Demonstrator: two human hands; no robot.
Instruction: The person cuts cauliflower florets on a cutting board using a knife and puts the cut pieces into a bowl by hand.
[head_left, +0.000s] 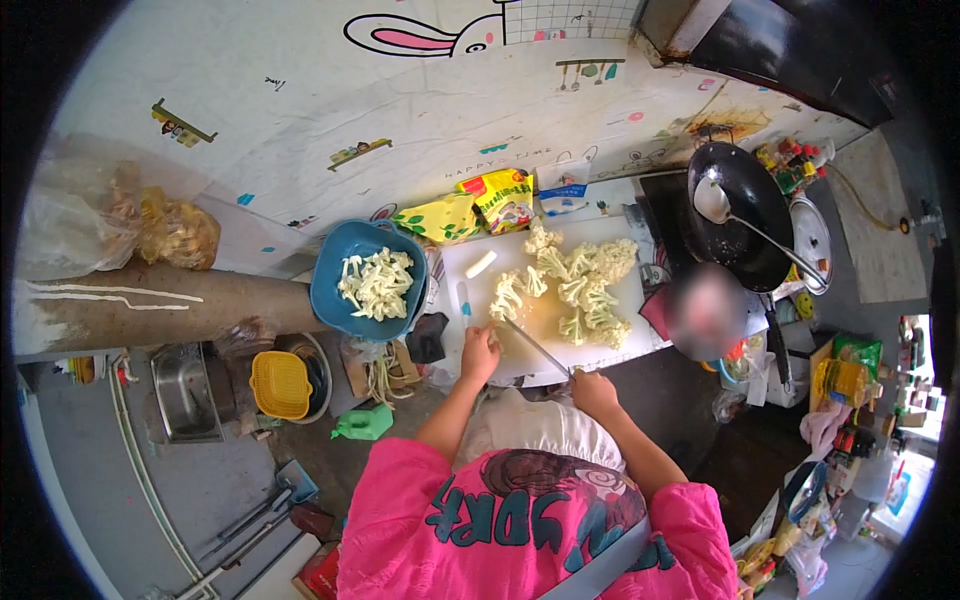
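Note:
My right hand (596,393) is closed round the handle of a kitchen knife (540,348), its blade pointing up and left over the white cutting board (635,300). Close to the blade's tip, my left hand (481,350) has its fingers closed at the lower end of a cauliflower floret (506,298). To the right on the board lies a loose heap of larger cauliflower pieces (583,285). A pale cut stem (481,265) rests near the board's upper left. Cut florets (380,284) lie in the blue basin (325,290) left of the board.
Yellow food packets (500,200) stand against the wall behind the board. A black wok (735,245) with a metal ladle (713,203) sits on the stove at right. At lower left are a sink (187,390) and a yellow basket (280,386).

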